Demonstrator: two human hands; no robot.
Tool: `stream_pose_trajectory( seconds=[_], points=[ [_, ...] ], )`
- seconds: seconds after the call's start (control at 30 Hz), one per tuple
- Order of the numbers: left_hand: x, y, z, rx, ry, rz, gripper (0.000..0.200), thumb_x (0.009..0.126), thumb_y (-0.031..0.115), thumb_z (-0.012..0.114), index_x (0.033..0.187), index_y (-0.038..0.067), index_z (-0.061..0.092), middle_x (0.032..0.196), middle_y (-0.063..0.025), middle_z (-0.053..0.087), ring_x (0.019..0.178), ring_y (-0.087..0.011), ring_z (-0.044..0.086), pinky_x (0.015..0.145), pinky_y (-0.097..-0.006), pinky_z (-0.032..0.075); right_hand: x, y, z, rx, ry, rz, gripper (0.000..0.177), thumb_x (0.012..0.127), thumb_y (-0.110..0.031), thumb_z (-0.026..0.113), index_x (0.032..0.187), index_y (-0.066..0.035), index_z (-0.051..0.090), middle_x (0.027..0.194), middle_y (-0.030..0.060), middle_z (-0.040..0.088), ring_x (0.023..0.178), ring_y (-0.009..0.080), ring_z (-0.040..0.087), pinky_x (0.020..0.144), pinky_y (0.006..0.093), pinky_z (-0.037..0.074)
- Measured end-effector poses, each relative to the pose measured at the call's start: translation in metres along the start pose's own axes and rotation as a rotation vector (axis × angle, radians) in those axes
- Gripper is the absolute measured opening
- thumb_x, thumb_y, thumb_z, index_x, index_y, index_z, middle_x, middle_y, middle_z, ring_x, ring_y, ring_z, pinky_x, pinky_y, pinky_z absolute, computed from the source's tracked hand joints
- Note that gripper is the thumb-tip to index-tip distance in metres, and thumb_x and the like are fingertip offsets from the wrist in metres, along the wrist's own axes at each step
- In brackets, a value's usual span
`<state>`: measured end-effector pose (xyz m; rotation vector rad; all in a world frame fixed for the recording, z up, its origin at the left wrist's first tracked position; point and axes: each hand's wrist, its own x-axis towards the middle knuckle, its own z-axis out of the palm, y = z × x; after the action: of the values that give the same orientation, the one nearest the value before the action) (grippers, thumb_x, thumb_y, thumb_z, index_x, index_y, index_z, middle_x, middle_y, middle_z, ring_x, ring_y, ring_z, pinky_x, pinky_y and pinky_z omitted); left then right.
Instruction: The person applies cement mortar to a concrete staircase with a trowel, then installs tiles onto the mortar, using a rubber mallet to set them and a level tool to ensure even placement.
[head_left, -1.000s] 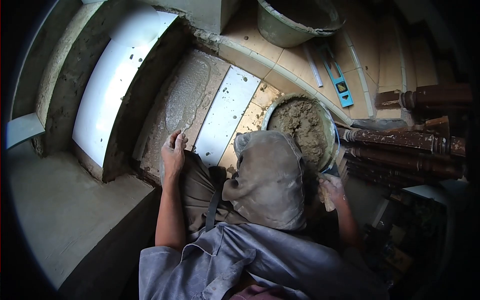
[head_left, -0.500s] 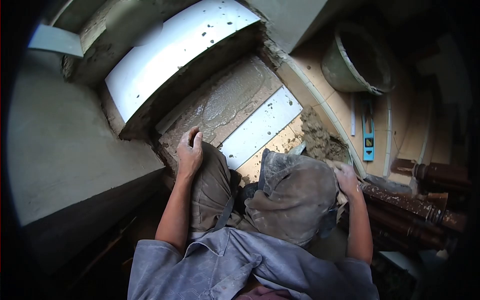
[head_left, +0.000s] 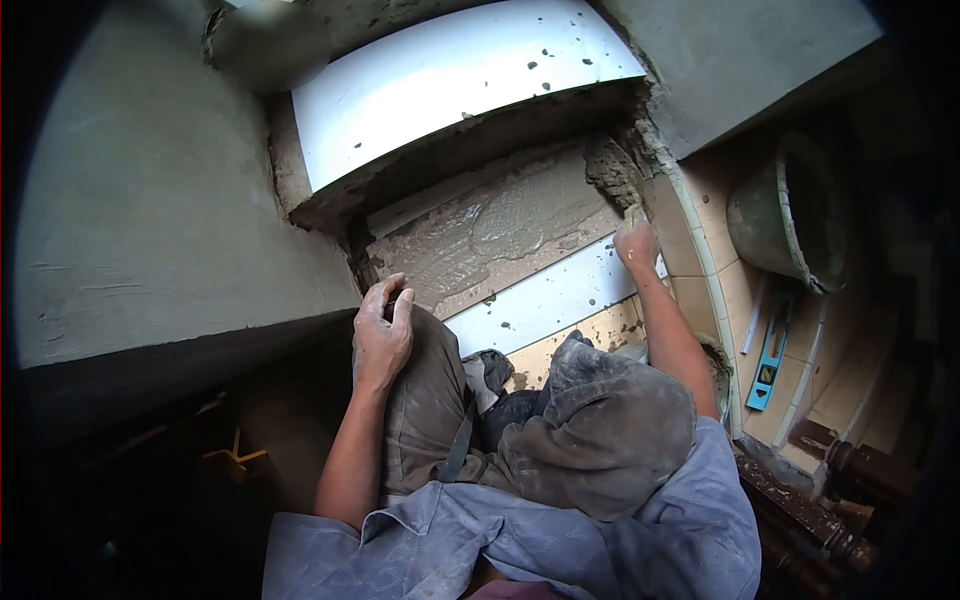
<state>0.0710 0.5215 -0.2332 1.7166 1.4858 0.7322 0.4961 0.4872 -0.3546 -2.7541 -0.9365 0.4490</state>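
Beside one mortar bed (head_left: pixel 520 230): two hands (head_left: pixel 383 345), right (head_left: pixel 637 245) gripping one tool (head_left: pixel 632 213).

So the shirt (head_left: pixel 620 545) is a faded blue-grey thing with a floppy collar (head_left: pixel 405 512), short sleeves and some faint line pattern in the fabric. A bit of purplish cloth (head_left: pixel 515 591) peeks out at the bottom edge. Trousers (head_left: pixel 600 430) are baggy, brownish, pretty wrinkled, with pale dusty smears on the knee. There's a dark strap (head_left: pixel 458 455) too. Left hand (head_left: pixel 383 330) and right hand (head_left: pixel 636 243) are both bare.
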Motion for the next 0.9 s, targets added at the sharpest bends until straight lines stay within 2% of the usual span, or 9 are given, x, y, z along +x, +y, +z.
stream_pose_trajectory(
  seconds=[0.2, 0.33, 0.37, 0.47, 0.5, 0.6, 0.73, 0.8, 0.9],
  points=[
    [-0.002, -0.015, -0.008, -0.035, 0.050, -0.027, 0.032, 0.092, 0.020, 0.059, 0.114, -0.003, 0.062, 0.112, -0.0189, 0.065, 0.106, -0.0288, 0.062, 0.095, -0.0344, 0.046, -0.027, -0.009, 0.012, -0.013, -0.015, -0.056, 0.033, 0.083, -0.023, 0.062, 0.099, 0.005, 0.064, 0.102, 0.0275, 0.065, 0.097, 0.0430, 0.064, 0.085, 0.0482, 0.051],
    [0.002, -0.007, -0.003, -0.011, 0.034, -0.008, 0.032, 0.092, 0.021, 0.059, 0.113, -0.003, 0.063, 0.112, -0.0187, 0.065, 0.106, -0.0288, 0.063, 0.094, -0.0342, 0.046, -0.048, -0.014, 0.019, -0.004, 0.019, -0.099, 0.034, 0.084, -0.023, 0.063, 0.105, 0.004, 0.063, 0.102, 0.0263, 0.064, 0.097, 0.0428, 0.063, 0.086, 0.0482, 0.050],
    [0.000, -0.005, -0.002, -0.003, 0.021, -0.001, 0.032, 0.092, 0.021, 0.059, 0.113, -0.003, 0.063, 0.112, -0.0187, 0.065, 0.106, -0.0287, 0.063, 0.094, -0.0342, 0.046, -0.049, -0.014, 0.021, -0.042, -0.081, -0.063, 0.035, 0.085, -0.023, 0.062, 0.107, 0.004, 0.061, 0.103, 0.0251, 0.062, 0.097, 0.0419, 0.062, 0.085, 0.0483, 0.050],
    [0.001, -0.004, 0.004, -0.011, 0.000, 0.010, 0.032, 0.092, 0.021, 0.060, 0.112, -0.003, 0.063, 0.111, -0.0187, 0.065, 0.105, -0.0289, 0.063, 0.093, -0.0346, 0.047, -0.062, -0.018, 0.019, -0.006, -0.058, -0.120, 0.036, 0.086, -0.025, 0.063, 0.107, 0.005, 0.061, 0.104, 0.0251, 0.061, 0.097, 0.0414, 0.062, 0.085, 0.0479, 0.050],
    [0.002, -0.004, 0.006, -0.016, -0.005, 0.013, 0.031, 0.092, 0.020, 0.060, 0.113, -0.003, 0.063, 0.111, -0.0178, 0.065, 0.105, -0.0272, 0.063, 0.094, -0.0338, 0.046, -0.072, -0.026, 0.020, 0.029, -0.063, -0.057, 0.037, 0.086, -0.026, 0.063, 0.106, 0.005, 0.061, 0.104, 0.0251, 0.061, 0.098, 0.0412, 0.062, 0.085, 0.0475, 0.050],
    [0.004, -0.004, 0.011, -0.020, -0.034, 0.030, 0.030, 0.092, 0.018, 0.061, 0.113, -0.003, 0.063, 0.110, -0.0161, 0.066, 0.104, -0.0239, 0.062, 0.094, -0.0322, 0.046, -0.077, -0.024, 0.036, 0.021, -0.179, -0.140, 0.036, 0.085, -0.024, 0.063, 0.108, 0.004, 0.060, 0.104, 0.0249, 0.062, 0.098, 0.0419, 0.062, 0.085, 0.0483, 0.050],
    [0.003, -0.005, 0.015, 0.011, -0.030, 0.046, 0.030, 0.092, 0.017, 0.060, 0.113, -0.003, 0.063, 0.110, -0.0160, 0.066, 0.104, -0.0240, 0.063, 0.093, -0.0322, 0.046, -0.081, -0.023, 0.021, 0.276, 0.054, -0.072, 0.036, 0.084, -0.022, 0.065, 0.111, 0.002, 0.059, 0.100, 0.0255, 0.063, 0.095, 0.0423, 0.063, 0.082, 0.0491, 0.050],
    [0.005, -0.006, 0.015, 0.025, -0.038, 0.056, 0.031, 0.092, 0.019, 0.060, 0.113, -0.003, 0.063, 0.110, -0.0172, 0.066, 0.104, -0.0258, 0.063, 0.093, -0.0333, 0.046, -0.074, -0.013, 0.026, 0.199, -0.030, 0.039, 0.038, 0.084, -0.023, 0.065, 0.111, 0.003, 0.059, 0.099, 0.0258, 0.064, 0.094, 0.0422, 0.063, 0.081, 0.0496, 0.050],
    [0.010, -0.005, 0.021, 0.006, -0.062, 0.052, 0.032, 0.092, 0.021, 0.060, 0.113, -0.003, 0.063, 0.110, -0.0187, 0.065, 0.105, -0.0281, 0.063, 0.093, -0.0347, 0.047, -0.087, -0.015, 0.032, 0.143, -0.129, -0.012, 0.036, 0.086, -0.024, 0.064, 0.109, 0.002, 0.060, 0.102, 0.0252, 0.063, 0.096, 0.0418, 0.063, 0.083, 0.0481, 0.050]
  ],
)
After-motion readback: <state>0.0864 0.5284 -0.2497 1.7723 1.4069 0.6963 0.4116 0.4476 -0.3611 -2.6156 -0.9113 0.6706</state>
